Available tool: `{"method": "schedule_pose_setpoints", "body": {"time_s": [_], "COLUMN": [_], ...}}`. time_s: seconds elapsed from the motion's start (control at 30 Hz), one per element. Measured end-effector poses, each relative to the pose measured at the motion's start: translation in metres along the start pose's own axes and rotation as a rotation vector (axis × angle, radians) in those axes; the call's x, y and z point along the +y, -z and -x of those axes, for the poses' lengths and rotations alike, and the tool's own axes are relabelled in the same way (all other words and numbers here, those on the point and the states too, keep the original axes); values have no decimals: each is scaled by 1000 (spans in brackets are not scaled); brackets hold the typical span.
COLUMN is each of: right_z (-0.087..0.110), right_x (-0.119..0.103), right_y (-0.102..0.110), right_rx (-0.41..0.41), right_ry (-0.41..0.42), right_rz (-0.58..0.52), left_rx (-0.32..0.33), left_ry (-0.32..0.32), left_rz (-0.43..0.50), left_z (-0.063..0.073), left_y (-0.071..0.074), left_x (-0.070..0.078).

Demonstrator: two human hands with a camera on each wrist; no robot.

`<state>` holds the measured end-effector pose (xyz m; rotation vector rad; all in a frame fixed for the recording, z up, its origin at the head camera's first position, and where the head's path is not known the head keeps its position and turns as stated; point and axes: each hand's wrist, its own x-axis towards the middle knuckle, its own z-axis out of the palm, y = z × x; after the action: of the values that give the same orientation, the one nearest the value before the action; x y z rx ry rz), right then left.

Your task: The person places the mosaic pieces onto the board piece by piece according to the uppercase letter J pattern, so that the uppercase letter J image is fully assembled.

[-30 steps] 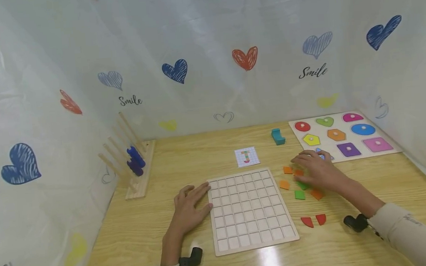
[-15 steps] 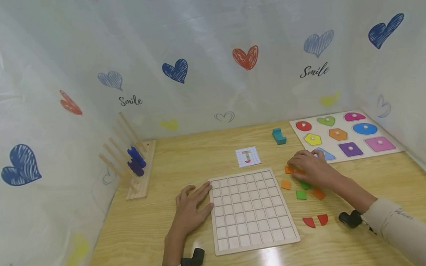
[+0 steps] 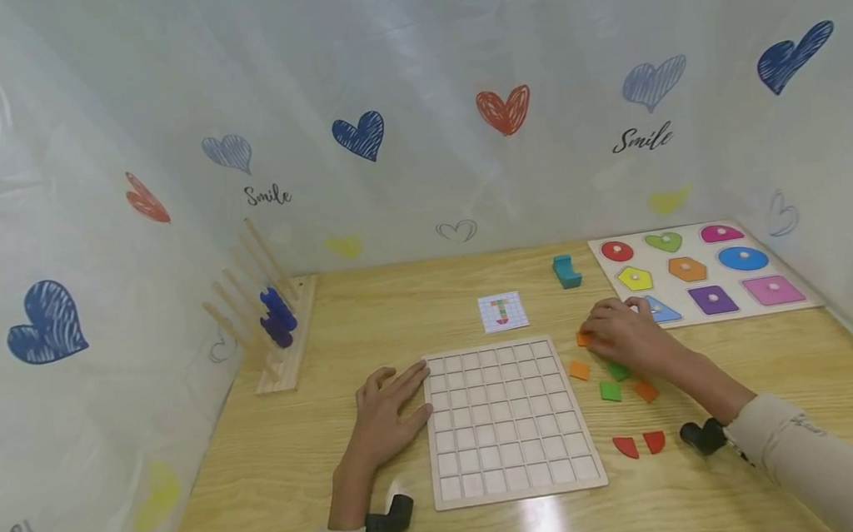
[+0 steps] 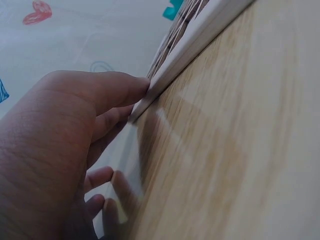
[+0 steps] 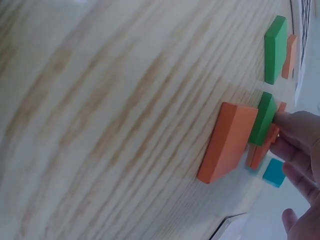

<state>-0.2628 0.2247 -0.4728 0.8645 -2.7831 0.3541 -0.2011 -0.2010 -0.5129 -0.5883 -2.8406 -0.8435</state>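
A wooden grid board (image 3: 511,435) lies flat with nothing in its cells. My left hand (image 3: 380,420) rests at its left edge, straight fingertips and thumb touching the rim (image 4: 172,67). To the board's right, my right hand (image 3: 631,337) reaches down among small tiles, thumb and fingers pinching an orange tile (image 5: 274,133) that they partly hide. Around it lie another orange tile (image 3: 579,370), a green tile (image 3: 611,391), a second green tile (image 5: 263,119) under the hand, and an orange tile (image 5: 227,142) nearer the wrist. Two red quarter-circle tiles (image 3: 625,447) sit closer to me.
Behind the board lies a card (image 3: 504,312) with a coloured J pattern. A teal block (image 3: 566,272) stands at the back, beside a shape puzzle board (image 3: 669,289) at the right. At the left is a peg stand (image 3: 277,378) with blue pieces. Curtains enclose the table.
My right hand has shifted slightly left and its fingers have closed in over the orange tiles. My left hand stays at the board's edge. The head view has shifted a little.
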Motion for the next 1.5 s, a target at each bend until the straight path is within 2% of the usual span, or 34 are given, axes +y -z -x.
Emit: {"method": "schedule_pose_setpoints", "body": {"time_s": [0.6,1.0,1.5], "right_z": [-3,-7,-14], "right_x": [-10,-25,-47], "right_y": [12,17,21], "right_rx": [67,58,102], "right_ry": [40,42,108], "right_rz": [-33,-56,-79], "left_rx": [12,7,-1], "left_ry": [-24,-11,3], "left_rz": [-1,10,1], "left_z": [-2,0,-1], "left_y": [0,1,1], "left_x": [-1,-1,0]}}
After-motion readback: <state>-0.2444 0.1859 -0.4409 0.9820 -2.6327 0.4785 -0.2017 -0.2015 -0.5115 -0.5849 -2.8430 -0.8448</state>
